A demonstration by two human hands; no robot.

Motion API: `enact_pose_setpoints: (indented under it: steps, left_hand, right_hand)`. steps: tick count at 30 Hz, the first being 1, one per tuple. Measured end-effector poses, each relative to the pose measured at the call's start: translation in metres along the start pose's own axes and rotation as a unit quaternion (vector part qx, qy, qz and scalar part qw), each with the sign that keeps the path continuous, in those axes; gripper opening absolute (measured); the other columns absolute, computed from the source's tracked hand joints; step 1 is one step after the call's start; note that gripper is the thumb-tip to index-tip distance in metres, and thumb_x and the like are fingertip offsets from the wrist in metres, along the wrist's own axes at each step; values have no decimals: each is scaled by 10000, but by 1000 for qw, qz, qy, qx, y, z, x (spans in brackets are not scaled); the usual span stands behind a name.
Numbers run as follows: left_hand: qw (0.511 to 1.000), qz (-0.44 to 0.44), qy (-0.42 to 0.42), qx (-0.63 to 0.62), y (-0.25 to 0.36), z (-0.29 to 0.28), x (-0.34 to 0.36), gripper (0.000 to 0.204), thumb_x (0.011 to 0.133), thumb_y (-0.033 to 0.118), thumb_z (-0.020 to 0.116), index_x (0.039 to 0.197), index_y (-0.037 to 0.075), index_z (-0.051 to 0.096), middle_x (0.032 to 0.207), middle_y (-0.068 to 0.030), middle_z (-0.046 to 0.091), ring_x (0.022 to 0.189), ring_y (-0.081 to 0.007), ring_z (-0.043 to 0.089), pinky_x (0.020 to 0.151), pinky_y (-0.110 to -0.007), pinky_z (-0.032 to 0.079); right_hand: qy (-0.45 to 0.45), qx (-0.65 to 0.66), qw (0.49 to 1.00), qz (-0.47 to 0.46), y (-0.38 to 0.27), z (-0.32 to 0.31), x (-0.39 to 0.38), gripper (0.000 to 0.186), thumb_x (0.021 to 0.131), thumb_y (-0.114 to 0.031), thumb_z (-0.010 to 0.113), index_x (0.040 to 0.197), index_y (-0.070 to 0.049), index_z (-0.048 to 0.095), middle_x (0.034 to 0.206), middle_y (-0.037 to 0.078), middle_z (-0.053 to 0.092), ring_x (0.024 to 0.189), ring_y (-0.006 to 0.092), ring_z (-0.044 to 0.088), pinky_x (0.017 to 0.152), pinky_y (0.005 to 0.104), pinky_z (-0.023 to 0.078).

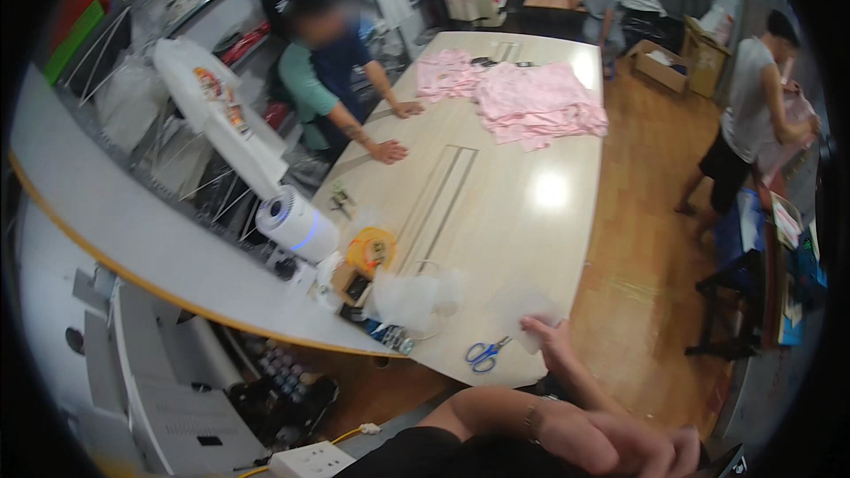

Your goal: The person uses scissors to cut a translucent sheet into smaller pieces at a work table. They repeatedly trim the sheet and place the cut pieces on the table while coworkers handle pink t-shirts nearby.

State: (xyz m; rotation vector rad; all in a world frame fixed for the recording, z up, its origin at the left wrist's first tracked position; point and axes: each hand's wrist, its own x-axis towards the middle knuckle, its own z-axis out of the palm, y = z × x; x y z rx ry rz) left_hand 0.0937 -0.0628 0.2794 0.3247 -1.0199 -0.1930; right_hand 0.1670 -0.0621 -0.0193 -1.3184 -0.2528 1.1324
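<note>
My right hand [551, 341] is over the near right corner of the table, thumb and fingers closed on a thin translucent sheet [521, 308]. Part of the sheet is blurred against the pale tabletop. Beside it lie scissors [484, 355] with blue handles. My left arm, with a bracelet at the wrist, crosses in front of me to the right. There my left hand [611, 444] is curled close to my right arm; whatever its fingers may hold is hidden. Left of the scissors are a heap of clear plastic [412, 299] and a yellow roll [371, 250].
Pink garments [542, 102] lie on the long table [505, 212]. A co-worker [328, 71] leans on its left side; another [753, 115] stands at the right with pink cloth. A white cylindrical device [297, 223] stands at the left edge. A cardboard box [660, 66] sits on the floor.
</note>
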Motion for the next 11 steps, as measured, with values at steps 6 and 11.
enact_pose_setpoints:
  steps: [6, 11]
  left_hand:
    - [463, -45, 461, 756, 18, -79, -139, 392, 881, 115, 791, 1248, 3, 709, 1291, -189, 697, 1252, -376, 629, 1121, -450, 465]
    - [365, -13, 737, 569, -26, -107, -372, 740, 906, 203, 865, 1534, 70, 496, 1492, -147, 610, 1390, -365, 574, 1242, -506, 386]
  right_hand:
    - [22, -56, 997, -51, -25, -24, -11, 244, 909, -149, 862, 1064, 32, 814, 956, 80, 797, 959, 181, 731, 870, 354, 574]
    - [-123, -273, 941, -159, 9, -63, 16, 433, 986, -251, 808, 1370, -63, 745, 1268, 88, 786, 1018, 169, 733, 988, 407, 571]
